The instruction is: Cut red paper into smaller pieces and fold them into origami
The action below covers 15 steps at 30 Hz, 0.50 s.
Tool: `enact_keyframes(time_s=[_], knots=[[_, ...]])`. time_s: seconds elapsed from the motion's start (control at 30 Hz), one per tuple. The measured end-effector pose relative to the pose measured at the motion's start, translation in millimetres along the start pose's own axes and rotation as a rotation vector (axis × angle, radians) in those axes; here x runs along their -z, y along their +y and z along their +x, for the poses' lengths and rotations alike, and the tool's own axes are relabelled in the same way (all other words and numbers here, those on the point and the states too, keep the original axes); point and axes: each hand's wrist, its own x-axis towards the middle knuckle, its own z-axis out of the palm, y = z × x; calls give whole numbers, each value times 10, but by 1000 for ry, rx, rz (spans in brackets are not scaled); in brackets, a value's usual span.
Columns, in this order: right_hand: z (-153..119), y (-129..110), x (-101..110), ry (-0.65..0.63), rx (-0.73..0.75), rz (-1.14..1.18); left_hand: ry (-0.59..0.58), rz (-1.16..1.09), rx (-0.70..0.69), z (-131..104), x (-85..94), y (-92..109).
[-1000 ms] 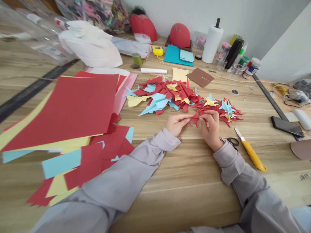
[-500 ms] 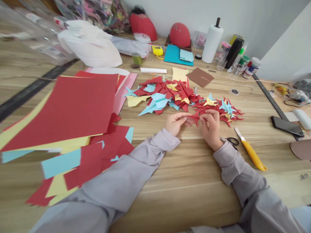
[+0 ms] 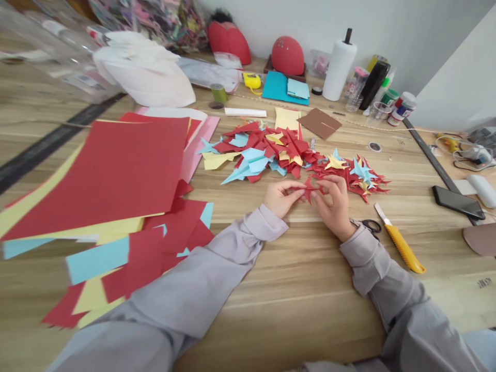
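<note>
Between my two hands is a small red folded paper piece (image 3: 309,190) with pointed tips, like the star-shaped ones behind it. My left hand (image 3: 282,197) pinches its left side between thumb and fingers. My right hand (image 3: 332,205) grips the right side with thumb and forefinger. Just beyond lies a pile of red, blue and yellow folded paper planes (image 3: 253,161). To its right is a heap of small pointed paper figures (image 3: 362,170). Scissors (image 3: 372,225), partly covered by my right wrist, and a yellow utility knife (image 3: 403,245) lie beside my right hand.
Large red sheets (image 3: 116,170) are stacked at left, with cut coloured scraps (image 3: 145,258) in front. A black phone (image 3: 457,201) lies at right. Along the back stand a white paper roll (image 3: 339,70), paint bottles (image 3: 403,108), a yellow tape measure (image 3: 251,80) and a white bag (image 3: 143,72).
The red paper piece has turned and shifted slightly left between my hands. My right fingers have moved left and lower on it. Everything else on the table has stayed put.
</note>
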Motion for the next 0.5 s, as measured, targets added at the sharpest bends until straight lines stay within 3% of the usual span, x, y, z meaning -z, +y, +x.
enact_keyframes(time_s=[0.27,0.37,0.5], knots=[[13,-30,25,95,-61,93,27,17,10,19,13,-28],[9,-18,18,130,-205,194,74,2,9,35,12,-33],[4,10,-9,22,-385,335,78,16,2,39,11,-26]])
